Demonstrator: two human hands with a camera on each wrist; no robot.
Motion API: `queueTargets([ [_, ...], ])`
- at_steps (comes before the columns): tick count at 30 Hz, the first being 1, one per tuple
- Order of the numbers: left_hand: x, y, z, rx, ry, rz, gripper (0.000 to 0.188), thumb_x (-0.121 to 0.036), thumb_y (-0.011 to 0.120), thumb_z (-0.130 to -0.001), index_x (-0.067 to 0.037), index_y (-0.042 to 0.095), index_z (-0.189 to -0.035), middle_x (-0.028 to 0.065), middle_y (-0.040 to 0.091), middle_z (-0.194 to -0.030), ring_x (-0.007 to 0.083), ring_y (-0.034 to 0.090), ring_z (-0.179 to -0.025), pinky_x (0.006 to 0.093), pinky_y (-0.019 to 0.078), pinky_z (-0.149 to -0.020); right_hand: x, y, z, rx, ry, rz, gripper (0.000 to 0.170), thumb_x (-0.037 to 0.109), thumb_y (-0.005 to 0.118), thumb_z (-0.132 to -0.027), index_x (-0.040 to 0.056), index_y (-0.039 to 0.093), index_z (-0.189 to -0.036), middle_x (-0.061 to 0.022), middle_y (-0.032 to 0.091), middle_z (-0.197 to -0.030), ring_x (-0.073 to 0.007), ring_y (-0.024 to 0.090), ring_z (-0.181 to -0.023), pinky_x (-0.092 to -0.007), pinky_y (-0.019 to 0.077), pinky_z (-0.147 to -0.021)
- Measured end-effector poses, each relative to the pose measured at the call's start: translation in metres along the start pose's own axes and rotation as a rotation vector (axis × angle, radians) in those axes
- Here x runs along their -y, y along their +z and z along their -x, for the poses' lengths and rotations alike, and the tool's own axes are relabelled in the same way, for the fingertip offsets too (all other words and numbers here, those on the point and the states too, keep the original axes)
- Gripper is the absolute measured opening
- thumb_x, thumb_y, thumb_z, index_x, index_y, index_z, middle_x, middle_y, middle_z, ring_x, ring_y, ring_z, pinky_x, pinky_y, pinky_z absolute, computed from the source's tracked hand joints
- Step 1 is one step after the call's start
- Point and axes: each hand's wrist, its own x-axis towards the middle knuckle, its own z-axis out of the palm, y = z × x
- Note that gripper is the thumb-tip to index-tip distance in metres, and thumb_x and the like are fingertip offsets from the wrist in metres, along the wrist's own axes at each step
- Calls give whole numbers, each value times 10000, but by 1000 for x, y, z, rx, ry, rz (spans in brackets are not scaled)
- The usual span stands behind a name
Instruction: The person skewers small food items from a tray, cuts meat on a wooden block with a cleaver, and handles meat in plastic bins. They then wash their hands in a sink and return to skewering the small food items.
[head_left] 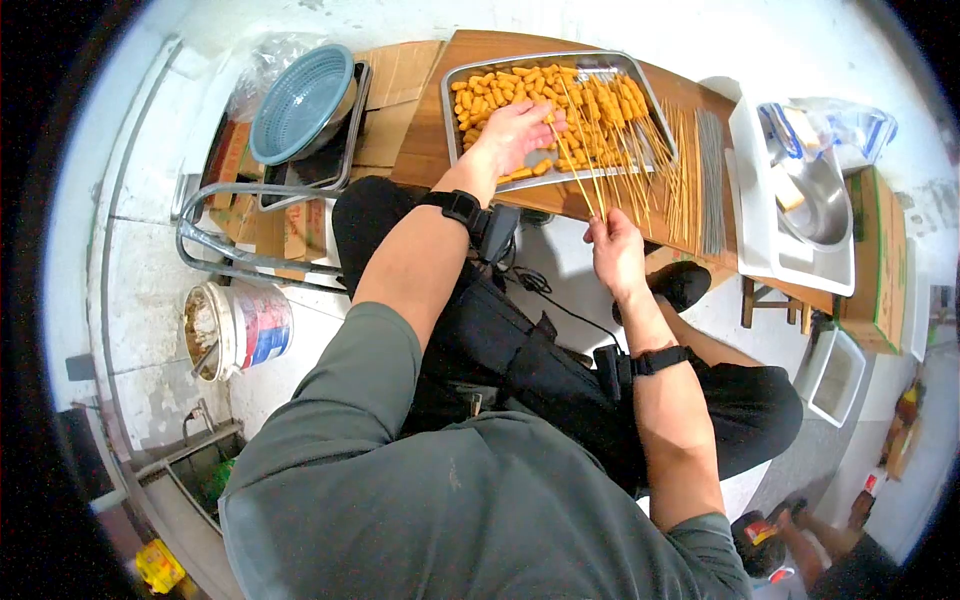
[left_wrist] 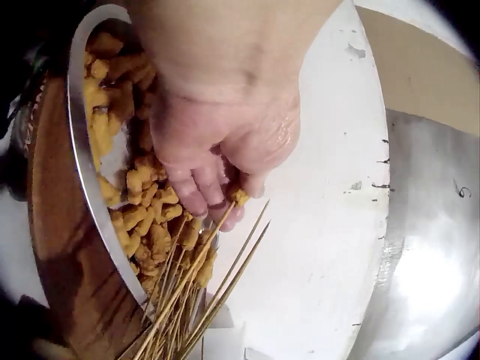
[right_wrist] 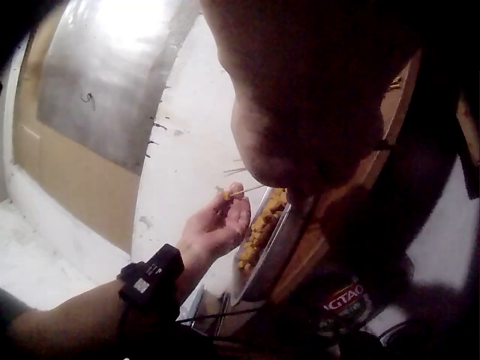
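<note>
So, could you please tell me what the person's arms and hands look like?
The short sleeves are dark grey-green. The left hand and right hand wear no gloves. Each wrist has a black strap, left and right, carrying a boxy black unit; the left one bears a small pale patch.

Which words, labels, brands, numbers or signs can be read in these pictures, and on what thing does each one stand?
"GTAO": on the dark round object in the right wrist view; what stands before these letters is unclear.
Too blurred to read: the label on the white bucket.
Too blurred to read: any print on the yellow packet.
Too small to read: marks on the black wrist device.
</note>
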Motion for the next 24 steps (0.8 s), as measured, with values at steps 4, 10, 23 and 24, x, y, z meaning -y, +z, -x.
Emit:
queueTargets([
  [4,15,14,8,96,-93,-39,283,-227,628,-904,-40,550,-1103,107,645,-1066,226,624,-1010,316,497,-814,3,-2,-6,-21,-21,42,244,201,516,-941,-5,578,-824,-139,648,-691,-281,639,-661,-381,486,-643],
  [10,22,15,-7,62,-188,-280,294,-246,600,-918,-57,550,-1137,96,646,-1072,229,621,-1016,347,495,-817,-10,-8,-16,-124,60,-24,218,188,519,-931,-9,592,-869,-144,655,-703,-278,654,-686,-379,498,-668],
  [23,14,31,-20,393,253,-2077,271,-80,515,-819,-71,640,-1060,155,584,-1091,355,579,-1042,445,488,-866,-24,-22,-23,-171,122,-119,218,187,532,-919,-8,579,-834,-143,661,-709,-270,650,-701,-370,489,-681],
  [24,15,27,-20,393,252,-2078,271,-80,515,-819,-71,640,-1060,155,584,-1091,355,579,-1042,445,488,-866,-23,-22,-24,-165,127,-107,220,190,530,-921,-6,575,-832,-141,660,-703,-270,650,-698,-370,489,-681],
])
